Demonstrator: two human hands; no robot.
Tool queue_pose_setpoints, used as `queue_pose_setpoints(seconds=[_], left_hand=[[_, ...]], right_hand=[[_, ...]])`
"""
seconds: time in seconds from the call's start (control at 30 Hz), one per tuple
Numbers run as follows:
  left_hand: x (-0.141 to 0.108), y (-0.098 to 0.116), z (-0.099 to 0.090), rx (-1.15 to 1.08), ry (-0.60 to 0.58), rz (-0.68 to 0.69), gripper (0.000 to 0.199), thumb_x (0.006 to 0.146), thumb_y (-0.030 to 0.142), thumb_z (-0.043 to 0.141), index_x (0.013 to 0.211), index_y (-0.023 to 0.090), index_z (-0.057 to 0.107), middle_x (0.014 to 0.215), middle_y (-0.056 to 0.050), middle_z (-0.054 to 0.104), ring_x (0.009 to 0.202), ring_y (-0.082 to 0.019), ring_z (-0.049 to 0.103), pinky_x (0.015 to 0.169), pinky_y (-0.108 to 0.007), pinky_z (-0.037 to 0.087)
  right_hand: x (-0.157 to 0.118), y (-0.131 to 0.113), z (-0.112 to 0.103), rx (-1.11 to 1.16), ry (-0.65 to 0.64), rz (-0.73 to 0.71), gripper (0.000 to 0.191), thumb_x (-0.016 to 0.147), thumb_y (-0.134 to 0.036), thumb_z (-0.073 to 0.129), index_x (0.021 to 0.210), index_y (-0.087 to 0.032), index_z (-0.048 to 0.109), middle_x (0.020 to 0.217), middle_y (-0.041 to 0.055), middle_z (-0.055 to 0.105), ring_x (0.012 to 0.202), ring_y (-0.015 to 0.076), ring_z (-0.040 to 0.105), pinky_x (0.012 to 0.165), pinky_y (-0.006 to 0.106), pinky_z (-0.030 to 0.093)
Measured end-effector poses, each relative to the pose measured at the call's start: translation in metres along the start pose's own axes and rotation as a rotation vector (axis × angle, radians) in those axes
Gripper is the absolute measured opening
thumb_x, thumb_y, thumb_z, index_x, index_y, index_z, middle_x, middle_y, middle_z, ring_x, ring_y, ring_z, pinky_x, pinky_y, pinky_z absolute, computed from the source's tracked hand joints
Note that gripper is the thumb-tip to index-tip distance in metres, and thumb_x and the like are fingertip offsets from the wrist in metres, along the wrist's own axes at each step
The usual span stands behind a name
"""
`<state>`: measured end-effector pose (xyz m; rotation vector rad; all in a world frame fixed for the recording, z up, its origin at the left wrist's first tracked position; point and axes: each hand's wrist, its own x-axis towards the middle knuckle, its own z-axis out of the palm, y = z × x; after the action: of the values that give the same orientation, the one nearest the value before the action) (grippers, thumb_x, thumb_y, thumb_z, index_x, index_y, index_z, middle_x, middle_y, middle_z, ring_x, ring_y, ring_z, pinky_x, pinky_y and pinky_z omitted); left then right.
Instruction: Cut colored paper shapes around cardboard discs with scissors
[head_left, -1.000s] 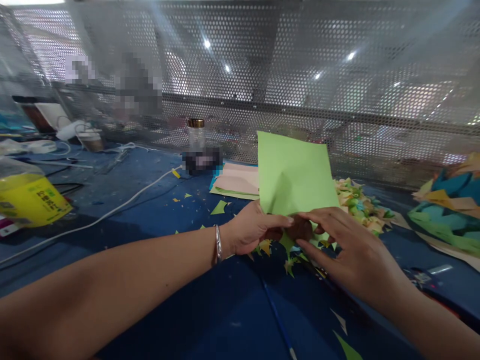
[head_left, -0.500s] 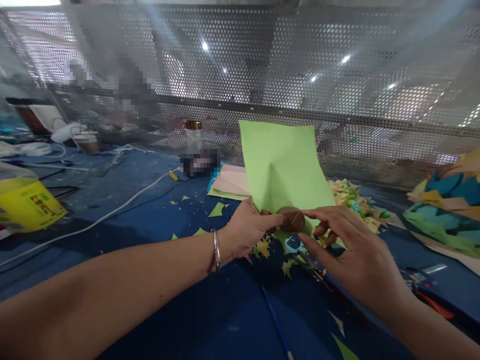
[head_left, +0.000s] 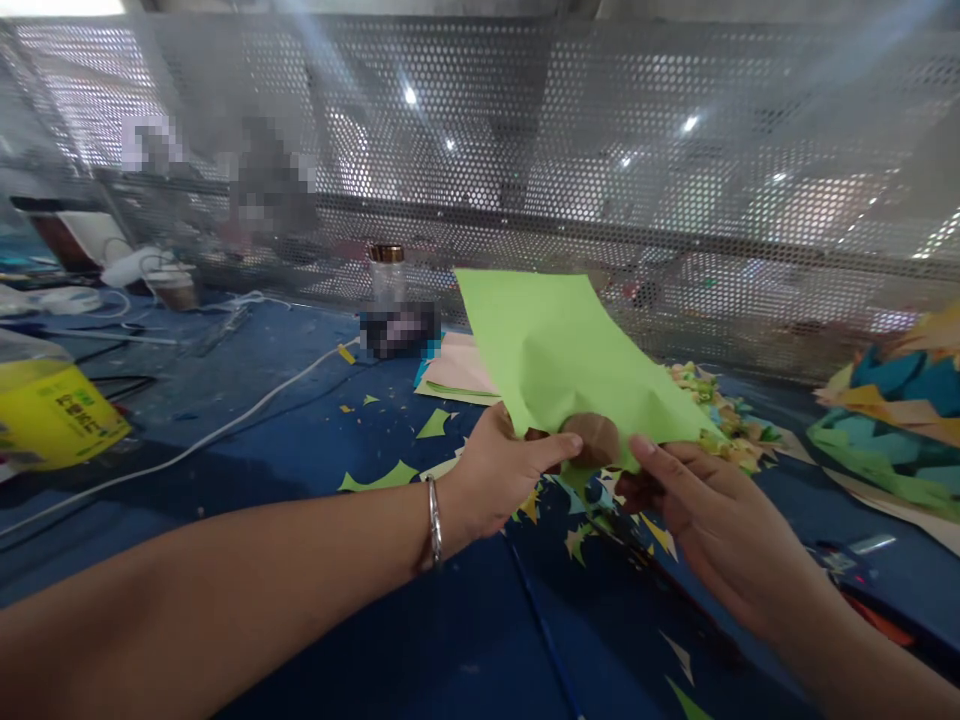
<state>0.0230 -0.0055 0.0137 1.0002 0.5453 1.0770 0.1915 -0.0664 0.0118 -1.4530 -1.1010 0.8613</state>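
Note:
A sheet of light green paper (head_left: 551,330) is held up over the table, tilted away from me. My left hand (head_left: 495,470), with a silver bracelet at the wrist, grips its lower left edge and presses a brown round disc (head_left: 598,445) against it with the thumb. At the lower right edge, my right hand (head_left: 712,505) pinches the same sheet between thumb and fingers. Several green, yellow and blue paper scraps (head_left: 576,540) lie beneath. A thin blue stick (head_left: 541,625), perhaps a pen, rests below my hands.
Behind the left hand is a stack of coloured paper (head_left: 457,370). Small paper pieces are heaped (head_left: 739,425) at right, near layered teal and orange paper (head_left: 892,420). A yellow-labelled container (head_left: 60,410), a white cable (head_left: 247,410) and a glass jar (head_left: 388,275) stand or lie leftward. A perforated metal screen (head_left: 480,150) borders the back.
The green sheet has tipped lower and its right side has come toward my right hand. That hand has moved from the disc to pinch the sheet's edge. My left hand keeps its grip.

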Motion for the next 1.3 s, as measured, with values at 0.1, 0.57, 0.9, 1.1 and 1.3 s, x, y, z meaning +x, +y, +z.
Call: queue_pose_setpoints(seconds=[0.1, 0.57, 0.9, 1.1, 1.3], left_hand=[[-0.004, -0.002, 0.001, 0.012, -0.009, 0.005, 0.032, 0.061, 0.016, 0.089, 0.09, 0.013, 0.078, 0.099, -0.011, 0.079, 0.087, -0.021, 0.071, 0.086, -0.034, 0.056], [0.001, -0.005, -0.002, 0.019, 0.075, -0.125, 0.027, 0.062, 0.026, 0.091, 0.08, 0.014, 0.076, 0.084, -0.009, 0.074, 0.069, -0.016, 0.063, 0.061, -0.028, 0.047], [-0.002, -0.005, -0.001, -0.046, 0.08, -0.175, 0.021, 0.068, 0.021, 0.085, 0.086, 0.015, 0.077, 0.093, -0.009, 0.078, 0.078, -0.019, 0.069, 0.065, -0.028, 0.051], [-0.007, -0.006, 0.0, 0.028, 0.082, -0.159, 0.032, 0.063, 0.025, 0.089, 0.092, 0.017, 0.078, 0.097, -0.009, 0.076, 0.075, -0.016, 0.064, 0.061, -0.026, 0.046], [-0.005, -0.008, -0.001, 0.012, 0.066, -0.168, 0.033, 0.061, 0.028, 0.089, 0.09, 0.018, 0.077, 0.097, -0.009, 0.076, 0.077, -0.019, 0.064, 0.064, -0.029, 0.047]], right_hand=[[0.001, 0.005, 0.001, 0.067, -0.014, -0.009, 0.051, 0.061, -0.067, 0.087, 0.063, -0.02, 0.068, 0.064, 0.0066, 0.066, 0.071, 0.0243, 0.063, 0.068, 0.036, 0.054], [0.0, 0.008, -0.011, -0.503, -0.033, -0.204, 0.056, 0.085, -0.073, 0.062, 0.062, -0.022, 0.067, 0.052, 0.0036, 0.066, 0.047, 0.0196, 0.061, 0.047, 0.03, 0.048], [-0.013, 0.0, -0.008, -0.932, 0.293, -0.95, 0.026, 0.1, -0.045, 0.058, 0.113, -0.023, 0.065, 0.103, 0.01, 0.073, 0.091, 0.0281, 0.07, 0.08, 0.041, 0.055], [-0.001, 0.012, -0.007, -1.004, 0.116, -1.034, 0.037, 0.1, -0.042, 0.056, 0.129, -0.02, 0.06, 0.112, 0.0129, 0.072, 0.107, 0.0339, 0.066, 0.091, 0.05, 0.052], [-0.003, 0.012, -0.007, -0.98, 0.104, -1.029, 0.032, 0.1, -0.038, 0.056, 0.126, -0.021, 0.06, 0.109, 0.0125, 0.071, 0.103, 0.0325, 0.067, 0.089, 0.049, 0.053]])
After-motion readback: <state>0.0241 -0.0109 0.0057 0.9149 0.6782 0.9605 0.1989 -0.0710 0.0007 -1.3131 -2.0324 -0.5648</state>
